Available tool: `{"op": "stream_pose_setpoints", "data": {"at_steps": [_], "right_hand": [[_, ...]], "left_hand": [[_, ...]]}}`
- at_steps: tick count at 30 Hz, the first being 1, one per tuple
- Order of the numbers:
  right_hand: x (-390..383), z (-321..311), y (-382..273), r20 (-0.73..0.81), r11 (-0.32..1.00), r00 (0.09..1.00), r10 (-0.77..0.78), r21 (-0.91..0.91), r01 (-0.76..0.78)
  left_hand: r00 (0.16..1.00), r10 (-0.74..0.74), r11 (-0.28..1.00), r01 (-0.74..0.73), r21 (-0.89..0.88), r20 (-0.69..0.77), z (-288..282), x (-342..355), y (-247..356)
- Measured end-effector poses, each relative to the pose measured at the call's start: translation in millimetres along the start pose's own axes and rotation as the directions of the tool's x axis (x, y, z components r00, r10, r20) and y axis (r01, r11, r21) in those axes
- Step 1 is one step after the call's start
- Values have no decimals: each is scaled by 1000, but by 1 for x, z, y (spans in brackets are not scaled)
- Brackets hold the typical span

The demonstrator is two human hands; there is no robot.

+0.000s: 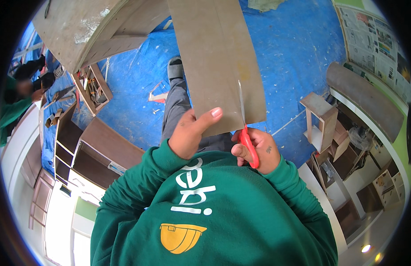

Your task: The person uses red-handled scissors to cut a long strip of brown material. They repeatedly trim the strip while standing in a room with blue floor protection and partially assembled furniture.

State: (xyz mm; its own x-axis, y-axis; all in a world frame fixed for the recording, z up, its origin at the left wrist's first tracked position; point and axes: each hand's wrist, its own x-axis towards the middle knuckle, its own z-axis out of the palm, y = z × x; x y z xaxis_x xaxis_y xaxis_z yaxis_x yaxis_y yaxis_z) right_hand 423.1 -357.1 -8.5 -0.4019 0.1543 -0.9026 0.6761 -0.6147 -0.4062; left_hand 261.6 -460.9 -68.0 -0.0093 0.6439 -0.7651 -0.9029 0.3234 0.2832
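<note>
Green fabric sweatshirt (241, 199): nearest, yellow helmet print
Left hand (187, 135): pinching near-left corner of long flat brown sheet (219, 57), thumb on top
Right hand (264, 148): grasping red-handled metal scissors (249, 148), visible blade over sheet's near end, toward right
Sheet: ahead of torso, stretching far
Blue plastic tarp (298, 53): below
Open wooden toolbox (105, 83): far left

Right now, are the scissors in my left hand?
No, the red-handled scissors are in your right hand, while your left hand holds the near end of the brown sheet.
</note>
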Motion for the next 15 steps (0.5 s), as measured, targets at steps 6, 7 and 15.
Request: {"op": "stream_pose_setpoints", "data": {"at_steps": [6,7,15], "right_hand": [[1,-4,-4,26,1000,999,-24,-4,25],[0,-5,-6,43,1000,999,-29,-2,29],[4,-3,-10,103,993,987,-120,20,118]], "left_hand": [[968,-89,989,58,138,233,-5,8,9],[969,-85,989,53,140,232,-4,8,9],[963,-118,982,78,170,241,-6,6,11]]}}
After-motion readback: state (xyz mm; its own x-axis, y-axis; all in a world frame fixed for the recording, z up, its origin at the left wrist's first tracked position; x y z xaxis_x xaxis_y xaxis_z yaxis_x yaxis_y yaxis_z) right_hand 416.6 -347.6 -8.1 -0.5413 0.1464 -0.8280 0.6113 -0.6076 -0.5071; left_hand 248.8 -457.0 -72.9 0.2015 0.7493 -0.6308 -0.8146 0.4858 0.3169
